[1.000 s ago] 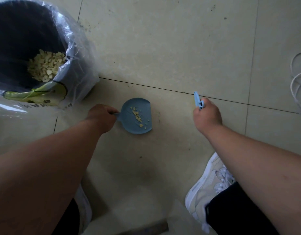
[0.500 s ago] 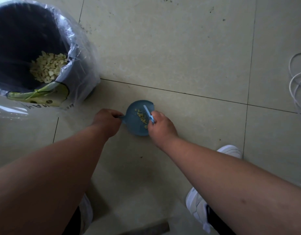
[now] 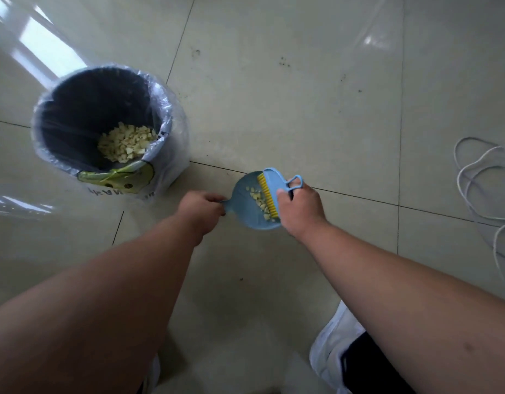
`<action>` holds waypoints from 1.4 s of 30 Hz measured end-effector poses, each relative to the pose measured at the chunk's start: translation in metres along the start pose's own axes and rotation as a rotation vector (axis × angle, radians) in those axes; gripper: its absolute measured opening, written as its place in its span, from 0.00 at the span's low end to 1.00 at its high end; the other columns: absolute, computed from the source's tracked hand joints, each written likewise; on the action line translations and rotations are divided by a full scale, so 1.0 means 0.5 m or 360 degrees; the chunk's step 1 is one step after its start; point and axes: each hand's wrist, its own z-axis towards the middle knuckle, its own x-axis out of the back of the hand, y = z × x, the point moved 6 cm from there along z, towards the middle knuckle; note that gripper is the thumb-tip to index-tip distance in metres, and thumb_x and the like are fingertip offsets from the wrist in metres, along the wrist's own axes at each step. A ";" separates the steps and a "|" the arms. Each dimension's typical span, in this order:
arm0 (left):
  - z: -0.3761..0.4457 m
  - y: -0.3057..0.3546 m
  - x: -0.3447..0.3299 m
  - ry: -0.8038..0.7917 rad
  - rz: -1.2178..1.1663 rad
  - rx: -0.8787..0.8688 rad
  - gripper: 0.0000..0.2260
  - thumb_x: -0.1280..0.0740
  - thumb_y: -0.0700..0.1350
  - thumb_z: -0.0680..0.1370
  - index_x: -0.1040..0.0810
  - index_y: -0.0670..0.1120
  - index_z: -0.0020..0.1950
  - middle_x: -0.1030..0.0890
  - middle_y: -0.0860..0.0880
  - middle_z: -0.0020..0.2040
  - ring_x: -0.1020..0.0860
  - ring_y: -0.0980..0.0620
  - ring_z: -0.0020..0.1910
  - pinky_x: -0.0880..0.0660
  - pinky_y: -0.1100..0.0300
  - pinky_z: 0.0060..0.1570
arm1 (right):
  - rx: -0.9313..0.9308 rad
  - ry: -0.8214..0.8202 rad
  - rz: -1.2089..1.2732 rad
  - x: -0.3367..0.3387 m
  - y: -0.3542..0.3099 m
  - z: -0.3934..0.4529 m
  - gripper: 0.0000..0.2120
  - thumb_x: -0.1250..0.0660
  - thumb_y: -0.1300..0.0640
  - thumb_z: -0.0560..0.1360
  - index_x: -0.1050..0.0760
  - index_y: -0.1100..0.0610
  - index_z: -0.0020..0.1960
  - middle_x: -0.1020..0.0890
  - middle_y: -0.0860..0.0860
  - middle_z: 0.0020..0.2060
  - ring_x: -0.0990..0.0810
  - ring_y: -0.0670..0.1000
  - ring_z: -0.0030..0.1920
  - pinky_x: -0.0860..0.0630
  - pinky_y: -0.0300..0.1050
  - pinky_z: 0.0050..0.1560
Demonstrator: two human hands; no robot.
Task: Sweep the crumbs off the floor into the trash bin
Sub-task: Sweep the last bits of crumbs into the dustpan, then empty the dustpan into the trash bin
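Observation:
A small blue dustpan [image 3: 247, 211] holds several pale yellow crumbs [image 3: 258, 198]. My left hand [image 3: 200, 213] grips its short handle. My right hand [image 3: 299, 210] holds a blue hand brush [image 3: 275, 186] with yellow bristles, which rest at the pan's right side against the crumbs. To the left stands the dark trash bin [image 3: 72, 123], lined with a clear plastic bag and holding a heap of the same crumbs at its bottom.
Beige floor tiles with dark grout lines lie all around. A white cable [image 3: 481, 180] coils on the floor at the right edge. My white shoe [image 3: 329, 351] is at the bottom right, below my right arm.
My right hand came in from the right with the brush and now holds its bristles in the pan. The view has pulled back, so the bin shows farther from the edge.

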 end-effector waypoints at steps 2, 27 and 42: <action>-0.028 0.055 0.012 -0.0001 0.0024 -0.0069 0.10 0.27 0.36 0.74 0.10 0.47 0.51 0.16 0.46 0.34 0.28 0.56 0.23 0.32 0.66 0.29 | 0.0001 0.0066 0.0030 0.056 -0.025 -0.006 0.12 0.37 0.54 0.81 0.21 0.60 0.45 0.21 0.53 0.38 0.24 0.55 0.41 0.36 0.43 0.41; -0.197 0.373 0.627 0.0226 0.0028 -0.0293 0.11 0.29 0.31 0.74 0.10 0.45 0.46 0.16 0.41 0.39 0.28 0.49 0.32 0.31 0.60 0.29 | 0.0326 0.0033 0.0765 0.201 -0.571 -0.070 0.08 0.35 0.53 0.81 0.22 0.56 0.49 0.19 0.52 0.39 0.22 0.52 0.37 0.24 0.45 0.37; -0.076 0.210 0.711 0.0602 0.1452 -0.0303 0.13 0.33 0.49 0.78 0.13 0.42 0.48 0.18 0.45 0.48 0.18 0.43 0.49 0.19 0.51 0.50 | 0.0249 -0.0204 0.0368 -0.167 -0.562 -0.015 0.13 0.35 0.49 0.81 0.20 0.59 0.52 0.16 0.55 0.46 0.18 0.57 0.44 0.27 0.41 0.42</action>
